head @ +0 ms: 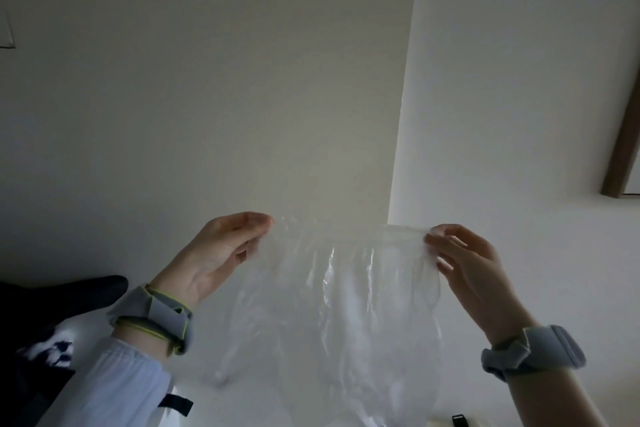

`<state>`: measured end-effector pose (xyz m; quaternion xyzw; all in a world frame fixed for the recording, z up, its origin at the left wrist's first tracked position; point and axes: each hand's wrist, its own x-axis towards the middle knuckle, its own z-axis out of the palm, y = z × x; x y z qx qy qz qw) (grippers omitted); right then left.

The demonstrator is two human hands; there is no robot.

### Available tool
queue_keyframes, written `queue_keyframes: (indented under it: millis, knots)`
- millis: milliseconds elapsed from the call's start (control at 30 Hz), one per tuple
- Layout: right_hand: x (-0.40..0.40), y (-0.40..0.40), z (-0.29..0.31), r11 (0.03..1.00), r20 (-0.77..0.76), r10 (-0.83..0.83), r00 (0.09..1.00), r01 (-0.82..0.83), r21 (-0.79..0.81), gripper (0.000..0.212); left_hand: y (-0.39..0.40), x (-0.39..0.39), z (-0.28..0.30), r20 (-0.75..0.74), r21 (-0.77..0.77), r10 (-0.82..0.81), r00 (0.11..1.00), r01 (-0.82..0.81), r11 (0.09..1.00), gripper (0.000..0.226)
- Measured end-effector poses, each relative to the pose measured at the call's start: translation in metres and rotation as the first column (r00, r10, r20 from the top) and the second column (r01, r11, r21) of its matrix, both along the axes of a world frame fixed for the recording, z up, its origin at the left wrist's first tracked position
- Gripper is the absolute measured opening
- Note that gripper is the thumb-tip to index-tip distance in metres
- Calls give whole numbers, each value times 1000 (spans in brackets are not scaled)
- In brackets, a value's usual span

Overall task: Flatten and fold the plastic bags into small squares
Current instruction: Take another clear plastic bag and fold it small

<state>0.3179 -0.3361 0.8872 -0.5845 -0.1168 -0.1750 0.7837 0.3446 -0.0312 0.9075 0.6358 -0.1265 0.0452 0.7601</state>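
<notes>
One clear plastic bag [332, 305] hangs stretched between two raised hands, the left hand [221, 250] pinching its upper corner, the right hand [467, 263] pinching the opposite corner, wrinkled film drooping below both. Two grey wristbands, one [156, 315] below the left hand and one [533, 350] below the right. A dark object [59, 298] sits left of the left wrist; a pale wall [242, 80] fills the background beyond the bag
</notes>
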Motion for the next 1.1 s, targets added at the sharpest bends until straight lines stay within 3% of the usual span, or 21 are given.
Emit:
queue_keyframes:
  millis: [67,133,200,267,367,467,500,567,667,733,800,833,933,1000,1100]
  knots:
    - [-1,-4,1,968,8,-116,993,115,-224,10,-1,-1,3,24,21,-9,1000,9,1000,1]
    - [-1,-8,5,824,63,-339,939,328,-462,14,-3,-1,4,101,116,7,995,-19,993,9]
    - [-2,-1,16,660,267,-440,857,510,-552,21,-13,-3,5,191,234,6,982,-52,971,6]
    - [-9,24,29,628,390,-312,866,496,-599,24,-33,-7,5,247,329,-26,969,-59,942,9]
    - [-10,72,39,614,239,-7,971,193,-765,24,-58,-13,9,300,392,-87,950,-40,919,4]
    - [-4,86,39,723,153,17,988,93,-684,4,-57,-14,9,334,337,-62,940,-57,940,6]
    - [-2,84,38,750,148,2,989,97,-655,12,-50,-15,9,328,292,-44,944,-57,955,6]
    - [3,75,37,762,165,-54,985,147,-631,17,-32,-12,4,343,285,1,939,-105,953,27]
    - [13,61,43,796,204,-187,961,270,-542,16,-5,-12,-13,404,524,10,915,-240,817,60]
    - [19,54,50,832,184,-225,957,287,-476,17,4,-14,-32,331,668,-78,941,-175,723,70]
    - [24,50,57,866,153,-213,965,258,-429,12,2,-14,-47,181,720,-172,968,-11,694,67]
    - [27,50,60,868,146,-209,967,252,-428,11,-2,-13,-53,121,685,-199,973,63,726,59]
    - [32,48,66,851,152,-214,965,260,-456,8,-14,-5,-65,118,571,-188,975,88,816,27]
    - [35,42,76,852,169,-255,952,304,-427,7,-15,1,-73,84,606,-191,978,102,789,21]
    - [37,26,97,849,196,-335,922,385,-362,3,-10,1,-92,-179,586,-339,924,377,717,12]
